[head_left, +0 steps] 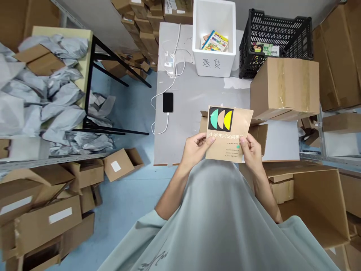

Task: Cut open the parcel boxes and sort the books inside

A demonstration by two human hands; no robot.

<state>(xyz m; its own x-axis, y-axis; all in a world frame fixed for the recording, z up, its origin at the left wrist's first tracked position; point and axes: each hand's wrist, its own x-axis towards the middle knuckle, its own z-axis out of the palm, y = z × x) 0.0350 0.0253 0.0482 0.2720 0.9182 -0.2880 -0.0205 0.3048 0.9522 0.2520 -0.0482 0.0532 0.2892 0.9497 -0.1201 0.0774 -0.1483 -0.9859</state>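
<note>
Between the fingers [208, 142], tan book [226, 141]

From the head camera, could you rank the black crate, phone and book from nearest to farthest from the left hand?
1. Book: gripped at its left edge by the left hand.
2. Phone: on the table, ahead and left.
3. Black crate: farther ahead, right.

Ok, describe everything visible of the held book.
The book has a tan, paper-looking cover that faces the camera, lettering upright. At its upper left, a black panel bears green, peach and yellow half-moons; below run a white Chinese title, smaller dark print and a green dot. It looks shut. The left hand and right hand grip its side edges, thumbs on the cover; cardboard flaps show behind it.
</note>
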